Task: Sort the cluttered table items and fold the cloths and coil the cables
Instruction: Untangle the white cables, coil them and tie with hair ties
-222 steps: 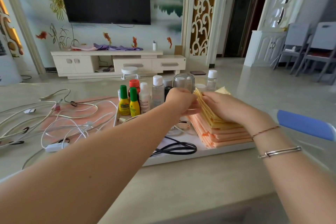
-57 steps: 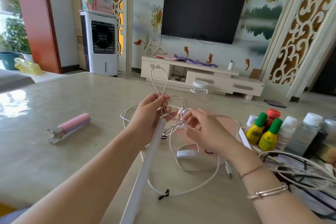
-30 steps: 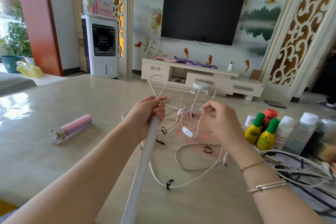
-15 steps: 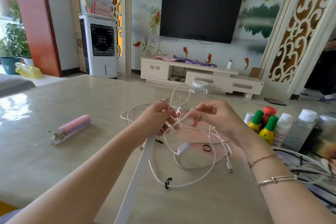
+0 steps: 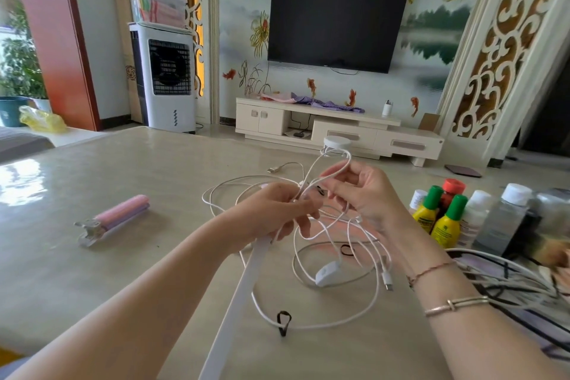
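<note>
Closest in: a flat white bar (image 5: 234, 302) running up from the bottom edge into the left hand (image 5: 271, 210), fingers curled around its top end along with a few strands of white cable (image 5: 336, 318). Just across, right hand (image 5: 361, 191) with thumb and fingertips pinched together on a cable loop lifted off the table (image 5: 92, 271). Rest of that cable hanging and sprawling in loose loops below both hands, with an inline switch (image 5: 327, 271) and a USB plug (image 5: 387, 281) lying on the tabletop, plus a small black cable tie (image 5: 283, 321). Off right, more white and black cables (image 5: 509, 284) piled up, then a cluster of bottles (image 5: 447, 219), green-capped yellow ones in front. Off left, well apart, a pink clip-like tool (image 5: 114, 219). Further back, white TV stand (image 5: 336, 129), dark TV (image 5: 336, 25), air cooler (image 5: 166, 77).
</note>
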